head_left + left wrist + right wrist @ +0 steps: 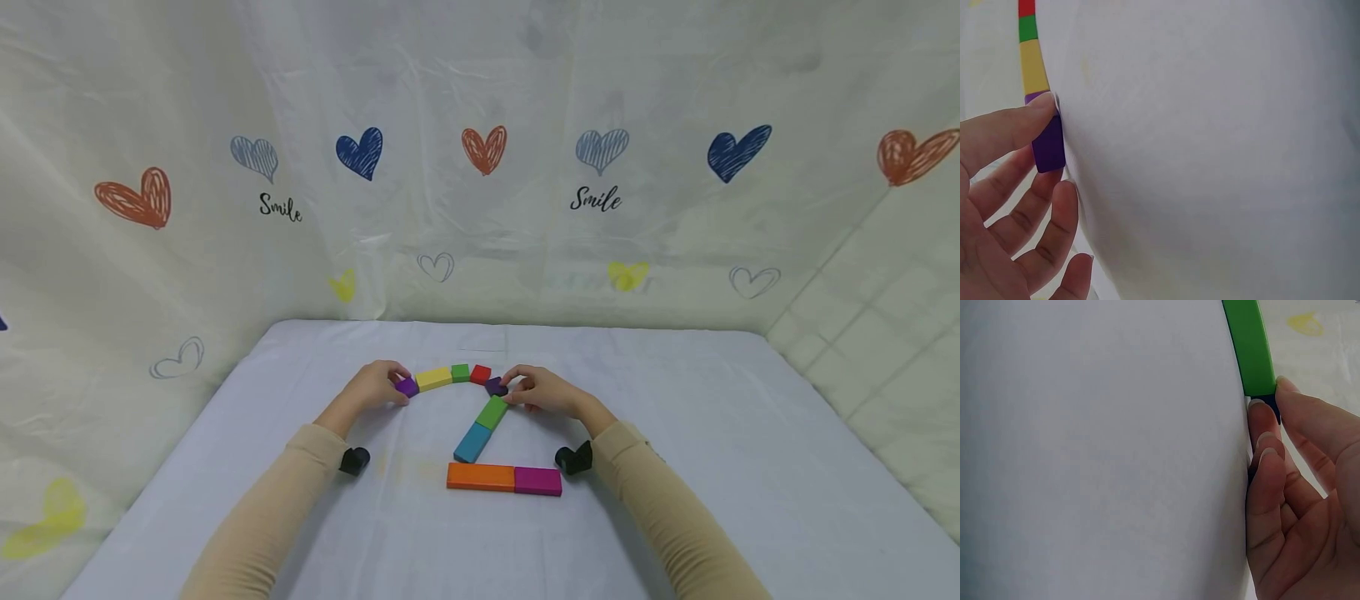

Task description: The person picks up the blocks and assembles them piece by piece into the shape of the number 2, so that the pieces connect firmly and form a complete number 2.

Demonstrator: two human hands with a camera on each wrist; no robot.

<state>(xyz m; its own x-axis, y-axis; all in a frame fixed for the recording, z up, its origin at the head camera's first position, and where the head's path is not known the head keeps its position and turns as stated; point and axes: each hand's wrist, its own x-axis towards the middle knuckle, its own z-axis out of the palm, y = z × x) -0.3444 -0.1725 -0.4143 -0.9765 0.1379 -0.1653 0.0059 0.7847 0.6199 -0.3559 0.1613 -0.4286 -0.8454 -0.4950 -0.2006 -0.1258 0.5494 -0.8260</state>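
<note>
My left hand (371,386) pinches a purple block (407,387) at the left end of a curved row. Thumb and fingers lie on either side of that block in the left wrist view. A yellow block (434,379), a small green block (461,372) and a red block (481,374) continue the curve. At its right end, my right hand (551,392) grips a dark purple block (496,387), mostly hidden by fingers in the right wrist view. Below it a light green block (492,412) and a blue block (473,442) slant down to the left.
An orange block (481,477) and a magenta block (537,481) lie end to end nearer me. Everything lies on a white-covered table (360,542). Behind it hangs a pale sheet (510,92) printed with hearts.
</note>
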